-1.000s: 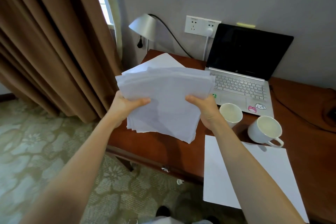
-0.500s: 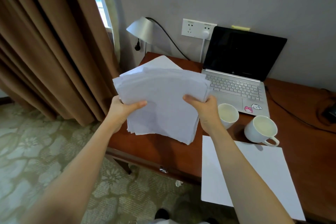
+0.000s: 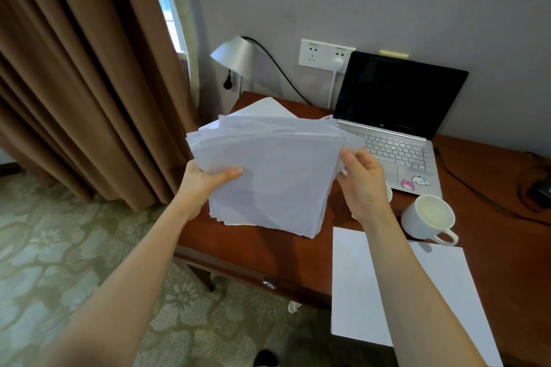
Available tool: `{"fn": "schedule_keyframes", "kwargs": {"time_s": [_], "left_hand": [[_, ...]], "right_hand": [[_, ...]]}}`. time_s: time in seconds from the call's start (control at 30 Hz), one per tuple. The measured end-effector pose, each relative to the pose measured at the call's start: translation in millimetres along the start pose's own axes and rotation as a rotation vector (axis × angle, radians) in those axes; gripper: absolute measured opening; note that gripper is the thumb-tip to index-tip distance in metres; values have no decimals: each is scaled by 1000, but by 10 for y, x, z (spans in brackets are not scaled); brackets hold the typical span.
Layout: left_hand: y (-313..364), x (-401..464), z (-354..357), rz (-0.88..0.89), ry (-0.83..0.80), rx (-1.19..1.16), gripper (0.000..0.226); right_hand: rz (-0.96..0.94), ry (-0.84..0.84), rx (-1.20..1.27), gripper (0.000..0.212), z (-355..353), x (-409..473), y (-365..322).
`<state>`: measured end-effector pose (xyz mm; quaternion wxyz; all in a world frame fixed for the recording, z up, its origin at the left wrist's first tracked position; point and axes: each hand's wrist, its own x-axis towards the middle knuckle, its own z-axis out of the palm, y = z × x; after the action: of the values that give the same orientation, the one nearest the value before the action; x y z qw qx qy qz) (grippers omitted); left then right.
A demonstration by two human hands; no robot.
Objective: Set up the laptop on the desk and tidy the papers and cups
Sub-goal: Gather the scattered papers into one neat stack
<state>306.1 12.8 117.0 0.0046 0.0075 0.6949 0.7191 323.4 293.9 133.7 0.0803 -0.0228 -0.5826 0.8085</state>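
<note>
A thick, uneven stack of white papers [image 3: 268, 176] hangs above the left part of the brown desk [image 3: 492, 188]. My left hand [image 3: 205, 185] grips its left edge, thumb on top. My right hand [image 3: 362, 185] holds the right edge with thumb and fingers pinched on it. Behind, a silver laptop [image 3: 396, 140] stands open with a dark screen and stickers on its palm rest. One white cup [image 3: 428, 217] sits right of my right wrist; a second cup [image 3: 388, 192] is mostly hidden behind that hand. A loose white sheet [image 3: 357, 292] lies at the desk's front edge.
Another sheet [image 3: 265, 107] lies on the desk behind the stack. A silver lamp [image 3: 234, 55] and a wall socket [image 3: 325, 55] with a white plug are at the back. Dark cables [image 3: 483, 199] run across the desk's right side. Brown curtains [image 3: 89, 83] hang left.
My right hand has slid up the stack's right edge, away from its lower corner. The view has shifted a little, and the stack sits slightly more square between my hands.
</note>
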Motion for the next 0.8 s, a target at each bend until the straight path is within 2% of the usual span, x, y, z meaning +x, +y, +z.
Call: {"fn": "schedule_keyframes", "kwargs": {"time_s": [0.1, 0.23, 0.33, 0.43, 0.53, 0.57, 0.63, 0.7, 0.8], "left_hand": [[0, 12, -13, 5, 10, -5, 53], [8, 2, -19, -2, 7, -8, 52], [16, -8, 37, -19, 30, 10, 55], [32, -13, 42, -9, 7, 38, 53], [39, -13, 6, -12, 28, 38, 54], [36, -14, 6, -15, 25, 41, 53], [24, -24, 34, -7, 5, 70, 54], [0, -28, 64, -13, 10, 70, 59], [-23, -4, 49, -50, 10, 68, 62]], "right_hand": [[2, -34, -35, 20, 111, 62, -78], [127, -6, -62, 28, 190, 74, -79], [185, 14, -34, 47, 225, 51, -42], [143, -41, -146, 50, 254, 59, -24], [147, -2, -154, 87, 252, 73, -61], [152, -24, -174, 93, 250, 63, -61], [168, -113, -216, 78, 255, 35, -10], [227, -75, -116, 63, 285, 14, 38], [292, -27, -102, 64, 332, 19, 71]]}}
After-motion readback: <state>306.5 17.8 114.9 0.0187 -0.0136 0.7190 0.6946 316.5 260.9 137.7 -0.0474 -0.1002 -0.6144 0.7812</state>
